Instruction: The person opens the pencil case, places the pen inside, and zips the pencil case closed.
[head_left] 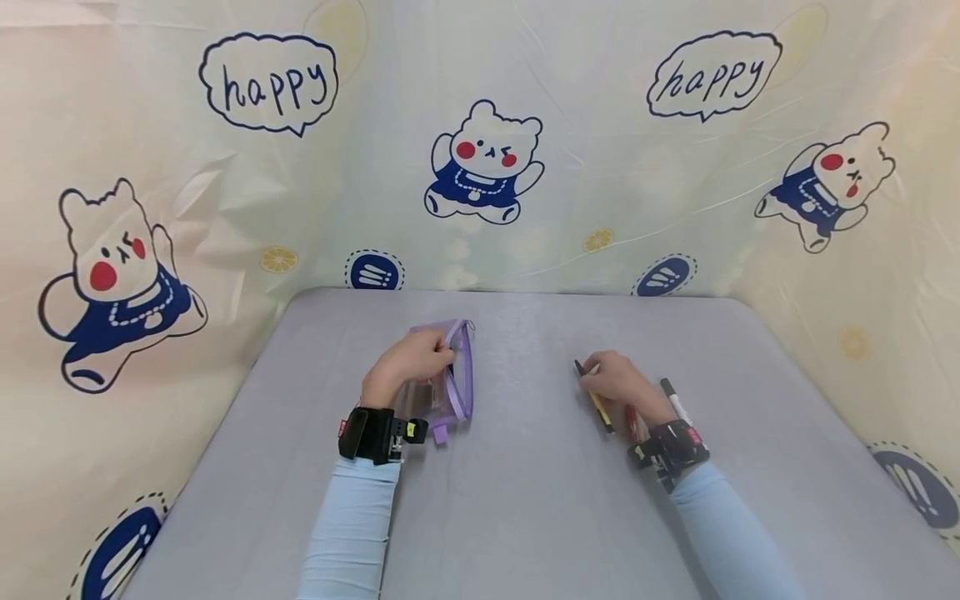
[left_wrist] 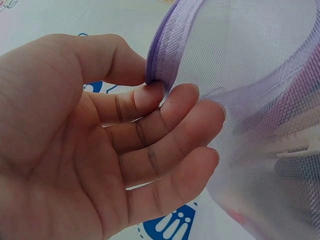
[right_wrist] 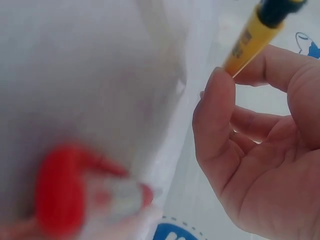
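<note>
Left of centre on the tabletop, toward its far edge: mesh pouch with purple trim, mouth gaping. Left hand pinches the zipper edge between thumb and index finger; other fingers loosely bent, beside the mesh.

Right of centre, about as far from the near edge: right hand grips a yellow pen with dark ends, thumb against fingertip. Pen held aslant, well apart from the pouch; cannot tell whether its lower end touches the tabletop.

Toward the right edge: white marker, dark cap aimed at the far edge. Red thing between pen and marker, partly covered by the right hand; too blurred in the wrist view to name surely.

Progress, as judged from the layout: pouch opened, done. Some slender things inside, blurred through the mesh, count unclear. Pen grasped but outside the pouch. Marker and red thing also outside, neither gripped. Pouch not closed up.
</note>
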